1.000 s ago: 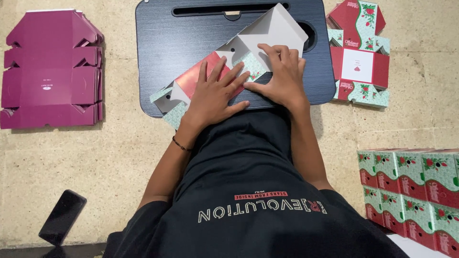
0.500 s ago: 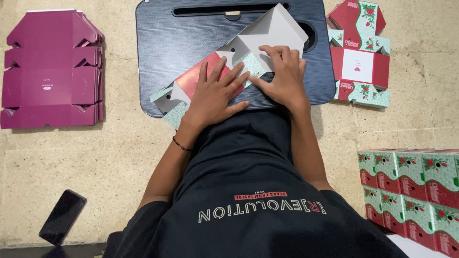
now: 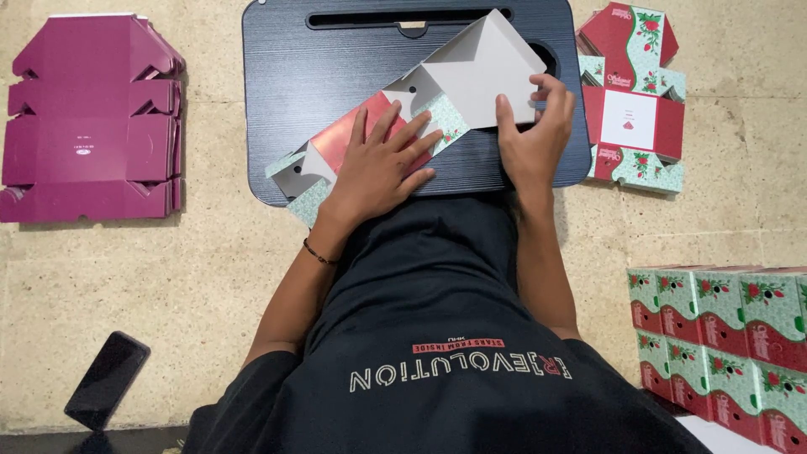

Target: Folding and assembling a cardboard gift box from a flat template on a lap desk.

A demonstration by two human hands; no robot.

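Note:
A flat cardboard box blank [image 3: 471, 71], grey inside with red and green floral panels, lies slantwise on a dark lap desk [image 3: 336, 76]. My left hand [image 3: 382, 160] presses flat on its red middle panel, fingers spread. My right hand [image 3: 534, 139] grips the lower right edge of the large grey flap, thumb on top and fingers curled round the edge.
A stack of flat magenta box blanks [image 3: 88, 118] lies on the stone floor at the left. Flat red and green blanks [image 3: 630, 101] lie right of the desk. Several folded boxes [image 3: 723, 336] stand at the lower right. A black phone [image 3: 107, 380] lies lower left.
My right hand has slid to the right, from the middle of the blank to the edge of the grey flap. My left hand has stayed pressed on the red panel.

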